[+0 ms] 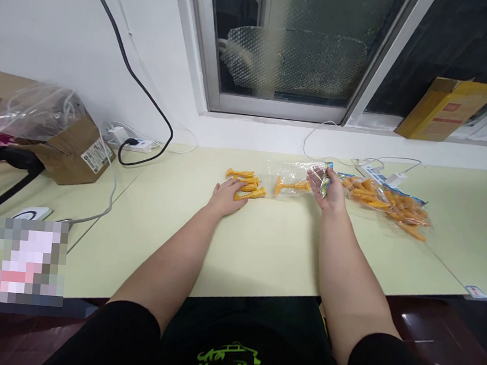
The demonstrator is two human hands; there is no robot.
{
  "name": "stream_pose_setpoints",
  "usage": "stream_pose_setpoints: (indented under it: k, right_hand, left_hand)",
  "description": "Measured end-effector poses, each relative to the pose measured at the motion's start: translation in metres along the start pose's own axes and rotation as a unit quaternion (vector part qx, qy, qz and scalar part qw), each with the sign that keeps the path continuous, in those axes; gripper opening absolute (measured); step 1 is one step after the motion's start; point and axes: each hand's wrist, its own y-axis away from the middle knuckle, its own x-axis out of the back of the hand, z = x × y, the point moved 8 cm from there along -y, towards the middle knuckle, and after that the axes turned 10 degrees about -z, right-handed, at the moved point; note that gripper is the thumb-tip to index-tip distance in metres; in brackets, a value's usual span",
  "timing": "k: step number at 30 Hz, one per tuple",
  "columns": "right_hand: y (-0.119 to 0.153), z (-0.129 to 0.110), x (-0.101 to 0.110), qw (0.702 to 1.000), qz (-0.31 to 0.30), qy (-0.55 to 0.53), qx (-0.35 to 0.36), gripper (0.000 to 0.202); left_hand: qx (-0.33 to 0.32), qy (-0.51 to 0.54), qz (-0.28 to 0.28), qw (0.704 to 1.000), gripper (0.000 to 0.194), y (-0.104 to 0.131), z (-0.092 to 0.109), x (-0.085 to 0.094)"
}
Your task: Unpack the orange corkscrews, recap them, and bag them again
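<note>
My left hand (225,197) reaches palm down over a small group of yellow plastic razors (241,173) on the table. Its thumb and fingers close around the near end of the closest razor (256,193), which lies at an angle to the others. My right hand (330,190) grips a clear plastic bag (297,169) by its printed blue-green top, the thumb pressed on the edge. Some of its fingers show through the film. Inside the bag lies one yellow razor (287,186), its T-shaped head toward the left.
Right of my right hand lie filled bags of orange-yellow pieces (408,209). Power strips (373,173) and cables run along the wall. At left stand a cardboard box (75,155) with clear plastic on top and a black frame (9,158). A yellow carton (451,109) leans against the window.
</note>
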Motion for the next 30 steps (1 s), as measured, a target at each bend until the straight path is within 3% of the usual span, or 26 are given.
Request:
stream_pose_setpoints:
  k: [5,10,13,18,22,26,30]
  right_hand:
    - [0.000,0.017,0.016,0.997,0.032,-0.033,-0.061,0.019]
    - [0.005,0.029,-0.015,0.990,-0.086,-0.072,-0.086,0.023]
    - [0.011,0.028,-0.028,0.987,-0.115,-0.085,-0.078,0.027]
    - [0.022,0.030,-0.046,0.982,-0.136,-0.112,-0.070,0.029]
    - [0.028,0.038,-0.062,0.975,-0.163,-0.132,-0.069,0.028]
    - [0.030,0.050,-0.073,0.974,-0.171,-0.117,-0.092,0.025]
    - [0.027,0.067,-0.069,0.977,-0.120,-0.122,-0.127,0.028]
  left_hand:
    - [-0.001,0.014,0.004,1.000,0.058,0.001,0.001,0.000]
    - [-0.031,0.026,0.015,0.999,0.062,0.001,0.002,0.000]
    - [-0.060,0.022,0.037,0.997,0.062,0.003,0.009,0.004]
    - [-0.163,0.003,0.066,0.984,0.070,0.008,0.036,0.007]
    - [-0.237,0.042,0.107,0.965,0.056,0.016,0.052,0.015]
    - [-0.233,0.069,0.154,0.958,0.057,0.020,0.050,0.023]
    - [-0.220,0.068,0.177,0.957,0.058,0.021,0.048,0.025]
